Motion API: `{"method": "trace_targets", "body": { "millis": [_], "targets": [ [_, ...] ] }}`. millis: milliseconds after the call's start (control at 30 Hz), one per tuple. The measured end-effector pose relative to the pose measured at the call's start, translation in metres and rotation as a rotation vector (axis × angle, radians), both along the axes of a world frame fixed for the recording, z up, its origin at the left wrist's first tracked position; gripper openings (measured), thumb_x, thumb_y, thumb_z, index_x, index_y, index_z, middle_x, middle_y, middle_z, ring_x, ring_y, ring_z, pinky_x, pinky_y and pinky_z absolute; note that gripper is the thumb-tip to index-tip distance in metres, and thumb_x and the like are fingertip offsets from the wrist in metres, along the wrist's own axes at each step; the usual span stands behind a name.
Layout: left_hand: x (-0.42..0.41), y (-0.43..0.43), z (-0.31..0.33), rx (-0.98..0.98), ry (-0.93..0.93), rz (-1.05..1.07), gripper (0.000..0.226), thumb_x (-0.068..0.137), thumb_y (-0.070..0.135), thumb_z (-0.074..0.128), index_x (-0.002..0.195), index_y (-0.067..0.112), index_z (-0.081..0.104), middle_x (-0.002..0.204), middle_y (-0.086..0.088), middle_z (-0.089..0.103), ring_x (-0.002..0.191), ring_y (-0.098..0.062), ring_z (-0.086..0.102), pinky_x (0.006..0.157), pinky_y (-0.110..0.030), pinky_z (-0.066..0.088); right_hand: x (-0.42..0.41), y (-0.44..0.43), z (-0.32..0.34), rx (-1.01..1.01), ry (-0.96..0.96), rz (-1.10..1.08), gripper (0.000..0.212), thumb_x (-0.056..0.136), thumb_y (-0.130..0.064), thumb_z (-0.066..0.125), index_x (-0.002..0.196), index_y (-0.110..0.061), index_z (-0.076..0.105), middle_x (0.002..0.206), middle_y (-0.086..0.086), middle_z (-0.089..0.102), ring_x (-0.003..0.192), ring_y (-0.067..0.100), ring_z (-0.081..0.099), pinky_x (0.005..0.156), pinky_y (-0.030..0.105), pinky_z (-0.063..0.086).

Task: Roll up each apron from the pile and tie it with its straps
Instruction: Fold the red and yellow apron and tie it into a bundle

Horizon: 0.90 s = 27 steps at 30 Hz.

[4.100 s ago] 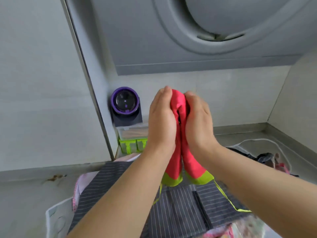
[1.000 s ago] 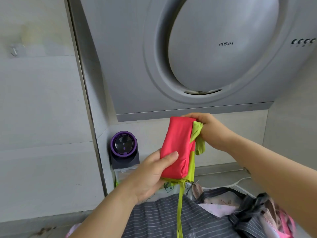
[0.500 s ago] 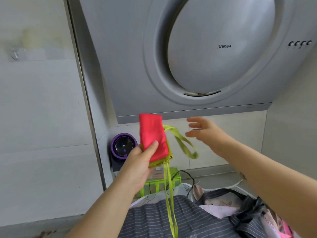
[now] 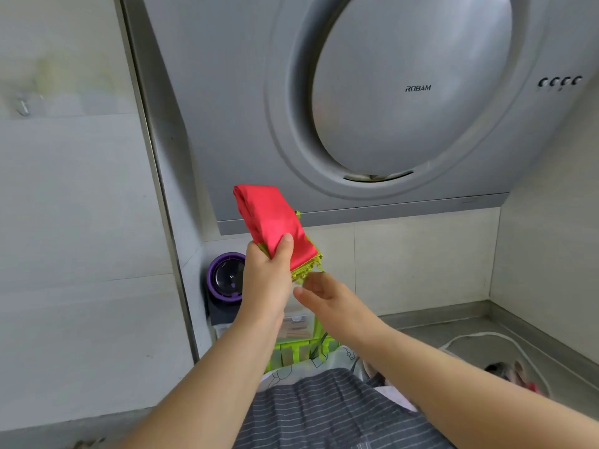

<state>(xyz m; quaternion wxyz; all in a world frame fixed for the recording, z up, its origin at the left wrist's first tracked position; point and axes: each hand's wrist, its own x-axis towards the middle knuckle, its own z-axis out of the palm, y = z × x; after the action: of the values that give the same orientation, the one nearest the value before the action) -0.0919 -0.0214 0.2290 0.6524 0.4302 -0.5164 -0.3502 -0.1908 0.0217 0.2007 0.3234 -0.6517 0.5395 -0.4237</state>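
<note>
Left hand (image 4: 269, 280) grips rolled red apron (image 4: 272, 218) (thumb on front); right hand (image 4: 327, 298) just below, grip unclear.

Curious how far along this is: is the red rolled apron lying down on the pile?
No, the left hand grips the red rolled apron up in the air, above the striped pile.

A home kitchen: a ROBAM range hood (image 4: 411, 102) hangs over a steel counter (image 4: 470, 332), tiled walls (image 4: 74, 222) all around.
</note>
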Motion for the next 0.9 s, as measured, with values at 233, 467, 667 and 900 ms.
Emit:
{"method": "trace_targets", "body": {
  "millis": [233,467,667,900],
  "targets": [
    [0.003,-0.002,-0.002,-0.059,-0.03,0.054,0.017,0.092,0.033,0.058,0.089,0.018,0.051,0.085,0.0,0.061,0.077,-0.016,0.057,0.07,-0.032,0.045,0.006,0.005,0.0,-0.253,0.46,0.024,0.032,0.1,-0.019,0.038,0.074,-0.016,0.057,0.079,0.004,0.055,0.069,0.018,0.053,0.065,0.028,0.044],
    [0.02,0.001,-0.015,-0.193,-0.245,-0.189,0.015,0.091,0.023,0.062,0.097,0.028,0.05,0.089,0.004,0.066,0.078,-0.011,0.063,0.068,-0.02,0.049,-0.012,0.025,0.084,-0.217,0.951,0.254,0.028,0.099,-0.017,0.04,0.096,-0.006,0.065,0.082,0.0,0.058,0.075,0.017,0.058,0.063,0.017,0.039],
    [0.03,0.012,-0.017,-0.144,-0.298,-0.553,0.032,0.086,0.021,0.06,0.115,0.03,0.051,0.104,0.014,0.071,0.098,-0.006,0.067,0.08,-0.022,0.053,-0.046,0.018,0.147,-0.326,1.058,0.177,0.03,0.098,-0.033,0.047,0.07,-0.029,0.056,0.064,-0.015,0.052,0.061,-0.002,0.05,0.061,0.009,0.036],
    [0.036,0.02,-0.012,-0.066,-0.269,-0.752,0.044,0.082,0.021,0.063,0.124,0.024,0.051,0.115,0.007,0.069,0.107,-0.014,0.065,0.087,-0.028,0.054,-0.068,0.015,0.18,-0.42,0.841,0.095,0.027,0.091,-0.042,0.052,0.075,-0.028,0.068,0.058,-0.006,0.052,0.05,0.004,0.038,0.053,0.017,0.035]
  ]
}}
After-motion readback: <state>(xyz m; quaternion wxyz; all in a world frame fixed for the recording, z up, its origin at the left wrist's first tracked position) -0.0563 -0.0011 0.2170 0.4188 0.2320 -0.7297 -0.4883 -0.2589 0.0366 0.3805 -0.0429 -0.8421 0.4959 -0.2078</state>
